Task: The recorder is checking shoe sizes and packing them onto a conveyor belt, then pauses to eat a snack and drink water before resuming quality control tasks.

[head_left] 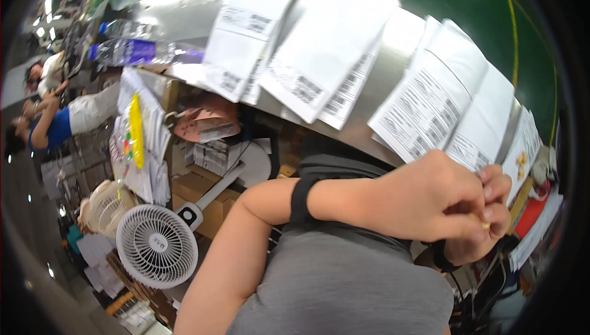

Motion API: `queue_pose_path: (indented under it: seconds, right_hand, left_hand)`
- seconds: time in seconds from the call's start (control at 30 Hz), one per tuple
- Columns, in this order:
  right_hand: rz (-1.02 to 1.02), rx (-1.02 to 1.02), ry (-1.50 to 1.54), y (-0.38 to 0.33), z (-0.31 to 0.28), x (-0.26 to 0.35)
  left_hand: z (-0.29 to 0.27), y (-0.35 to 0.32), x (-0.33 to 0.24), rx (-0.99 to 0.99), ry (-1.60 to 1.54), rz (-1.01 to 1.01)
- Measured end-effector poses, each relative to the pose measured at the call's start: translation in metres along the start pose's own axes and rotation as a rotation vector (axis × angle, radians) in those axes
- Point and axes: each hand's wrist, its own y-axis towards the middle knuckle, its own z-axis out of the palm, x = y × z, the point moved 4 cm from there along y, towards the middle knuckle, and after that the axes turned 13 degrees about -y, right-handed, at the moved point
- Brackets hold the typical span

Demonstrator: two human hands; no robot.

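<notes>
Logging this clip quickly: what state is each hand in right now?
Left hand: curled shut, fingers meeting the right; contents cannot be told.
Right hand: mostly hidden, fingers curled; cannot be told.

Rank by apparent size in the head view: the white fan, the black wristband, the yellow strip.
1. White fan, clearly largest.
2. Yellow strip.
3. Black wristband.
The last two look close in size, and the wristband is nearer the camera, so their order is unsure.

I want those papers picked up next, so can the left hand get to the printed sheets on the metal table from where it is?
Probably yes: the left hand sits beside the printed sheets, nothing between them, though its fingers are pressed against the right hand.
</notes>
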Motion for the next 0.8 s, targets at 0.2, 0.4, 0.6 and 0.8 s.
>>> queue_pose_path:
  seconds: [0.2,0.4,0.6,0.8]
  right_hand:
    - [0.019,0.186,0.225,0.009,0.026,0.003]
    - [-0.229,0.238,0.208,0.028,0.063,0.032]
    - [0.068,0.188,0.113,0.038,0.066,0.013]
    - [0.183,0.147,0.187,0.051,-0.008,-0.023]
  left_hand:
    - [-0.006,-0.013,-0.030,-0.078,0.065,0.111]
    - [-0.015,-0.040,-0.070,-0.148,0.389,0.352]
    - [-0.156,-0.105,-0.185,-0.782,1.509,-0.098]
    - [-0.377,-0.417,-0.382,-1.880,1.607,-1.144]
